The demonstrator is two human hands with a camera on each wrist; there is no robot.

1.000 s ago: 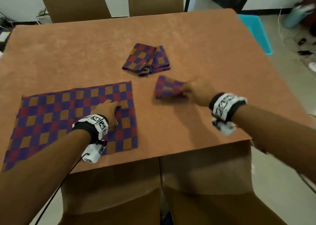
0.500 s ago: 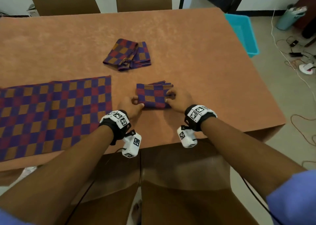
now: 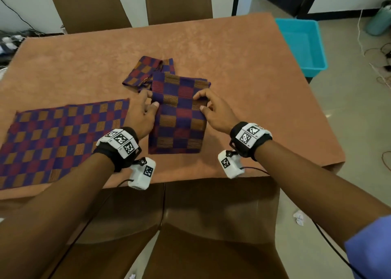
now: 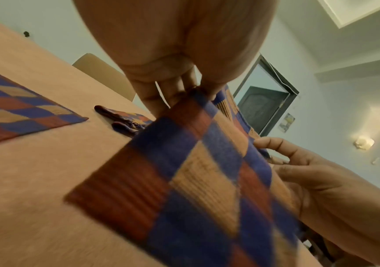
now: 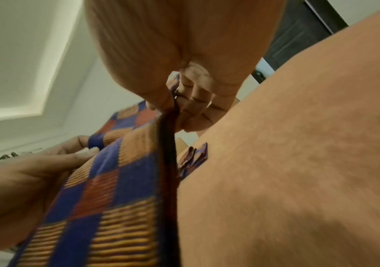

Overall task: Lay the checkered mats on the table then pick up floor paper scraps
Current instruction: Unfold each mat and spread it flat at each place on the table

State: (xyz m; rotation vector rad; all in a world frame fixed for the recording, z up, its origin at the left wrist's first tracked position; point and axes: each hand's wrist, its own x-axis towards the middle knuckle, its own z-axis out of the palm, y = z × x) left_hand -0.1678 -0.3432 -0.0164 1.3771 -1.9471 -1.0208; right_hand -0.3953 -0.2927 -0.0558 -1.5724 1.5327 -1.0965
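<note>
A half-unfolded checkered mat [image 3: 178,115] in purple, red and orange lies near the table's front edge, its far part lifted. My left hand [image 3: 148,106] pinches its left edge [image 4: 193,94] and my right hand [image 3: 204,103] pinches its right edge [image 5: 173,101]. One mat [image 3: 61,139] lies spread flat at the front left. A folded mat [image 3: 148,71] sits in the middle of the table, partly covered by the lifted one. Crumpled white paper scraps [image 3: 298,217] lie on the floor at the right, another scrap [image 3: 132,276] below between the chairs.
The table [image 3: 254,67] has an orange-brown cloth. Two brown chairs [image 3: 211,225] stand at the near side, two [image 3: 179,3] at the far side. A turquoise plastic bin [image 3: 304,43] sits on the floor past the right edge, with cables beyond it.
The right hand dragged a folded mat toward the front edge, the left hand left the flat mat and joined it, and both hands have opened the mat out to a longer strip.
</note>
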